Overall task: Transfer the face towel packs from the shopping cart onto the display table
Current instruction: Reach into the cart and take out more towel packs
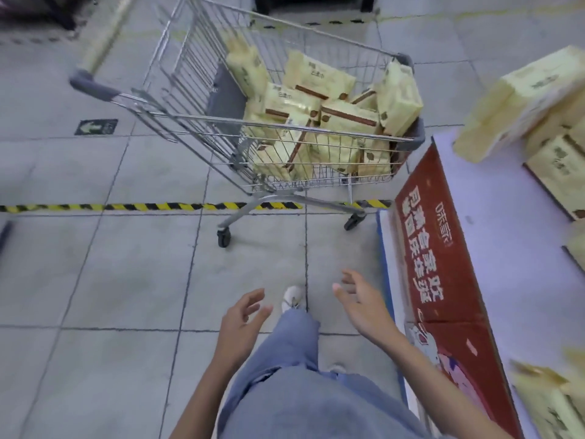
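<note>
Both hands, left point(242, 315) and right point(361, 299), hang open and empty; packs point(316, 112) lie jumbled every way in the far cart point(177, 99), table point(493, 236) right.

Grey tiled floor point(95, 280) crossed by yellow-black hazard tape point(126, 206)

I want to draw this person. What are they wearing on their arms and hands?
Nothing at all. The left hand and right hand are bare: no gloves, rings or watch in view. Both forearms are uncovered too, with no sleeves showing. Lower down you see light blue trousers and a white shoe.
</note>
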### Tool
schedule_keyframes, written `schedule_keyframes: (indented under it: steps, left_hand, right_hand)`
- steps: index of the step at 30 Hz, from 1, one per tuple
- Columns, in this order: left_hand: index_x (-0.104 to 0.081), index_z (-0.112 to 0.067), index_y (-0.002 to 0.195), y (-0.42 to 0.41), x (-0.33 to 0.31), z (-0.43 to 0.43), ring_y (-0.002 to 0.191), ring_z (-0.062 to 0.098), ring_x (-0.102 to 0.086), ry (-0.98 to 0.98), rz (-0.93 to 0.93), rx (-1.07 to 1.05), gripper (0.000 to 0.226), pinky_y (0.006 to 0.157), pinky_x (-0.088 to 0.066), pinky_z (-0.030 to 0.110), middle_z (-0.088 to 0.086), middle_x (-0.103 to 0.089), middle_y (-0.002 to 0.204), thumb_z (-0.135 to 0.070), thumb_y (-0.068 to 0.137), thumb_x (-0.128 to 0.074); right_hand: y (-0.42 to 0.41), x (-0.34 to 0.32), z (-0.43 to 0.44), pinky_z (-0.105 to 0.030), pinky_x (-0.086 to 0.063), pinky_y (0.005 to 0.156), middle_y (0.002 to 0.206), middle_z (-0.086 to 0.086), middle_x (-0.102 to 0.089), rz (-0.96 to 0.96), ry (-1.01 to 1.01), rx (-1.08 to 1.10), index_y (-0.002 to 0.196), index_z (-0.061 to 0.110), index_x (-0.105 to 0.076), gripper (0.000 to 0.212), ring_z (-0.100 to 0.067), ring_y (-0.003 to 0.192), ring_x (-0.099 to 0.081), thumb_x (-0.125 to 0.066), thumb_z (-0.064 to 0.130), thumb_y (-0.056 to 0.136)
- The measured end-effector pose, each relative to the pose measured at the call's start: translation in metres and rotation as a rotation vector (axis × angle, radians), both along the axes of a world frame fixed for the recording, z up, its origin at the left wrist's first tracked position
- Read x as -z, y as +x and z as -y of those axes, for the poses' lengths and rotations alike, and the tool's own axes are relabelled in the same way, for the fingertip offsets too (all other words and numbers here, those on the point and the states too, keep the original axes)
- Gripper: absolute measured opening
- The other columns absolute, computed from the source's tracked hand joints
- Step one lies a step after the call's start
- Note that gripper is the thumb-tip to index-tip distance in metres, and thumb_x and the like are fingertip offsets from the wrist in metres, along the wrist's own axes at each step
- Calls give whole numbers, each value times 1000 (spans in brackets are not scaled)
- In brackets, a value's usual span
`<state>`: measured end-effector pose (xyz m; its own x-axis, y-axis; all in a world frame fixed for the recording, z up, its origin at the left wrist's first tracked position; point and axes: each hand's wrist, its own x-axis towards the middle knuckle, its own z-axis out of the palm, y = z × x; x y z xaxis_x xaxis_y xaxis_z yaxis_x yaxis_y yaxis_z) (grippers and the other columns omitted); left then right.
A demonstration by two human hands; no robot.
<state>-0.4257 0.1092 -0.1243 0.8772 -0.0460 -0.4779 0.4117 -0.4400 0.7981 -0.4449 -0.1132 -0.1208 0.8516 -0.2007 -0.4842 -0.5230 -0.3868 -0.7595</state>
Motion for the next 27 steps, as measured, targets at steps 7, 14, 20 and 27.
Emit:
schedule_keyframes:
  steps: [7,14,20,27]
  left_hand:
    - [-57,-28,112,117,10,6,106,12,-61,-68,17,-15,25,81,-43,14,-6,-63,114,-16,90,-63]
    - [-57,-21,119,240,-7,36,112,13,-57,-94,55,136,28,92,-43,24,-6,-60,118,-16,91,-61]
    - [-56,-26,116,321,-16,71,107,7,-59,-183,93,148,28,93,-45,23,-7,-63,115,-15,91,-61]
    - [-56,-29,118,432,-13,114,109,4,-59,-218,86,81,29,87,-47,16,-12,-62,118,-22,90,-62]
  right_hand:
    - [102,2,-2,-30,-41,95,125,-8,-55,6,-13,21,131,12,-46,40,-19,111,-53,-54,25,94]
    - [167,-1,9,-27,-41,92,121,-7,-55,-10,24,77,131,10,-47,39,-19,110,-52,-56,18,93]
    - [236,3,40,-21,-39,86,115,1,-55,19,30,135,126,13,-50,34,-15,101,-55,-56,16,93]
    - [362,-4,93,-31,-47,89,113,7,-58,131,-2,111,122,27,-49,31,-9,101,-57,-57,25,92]
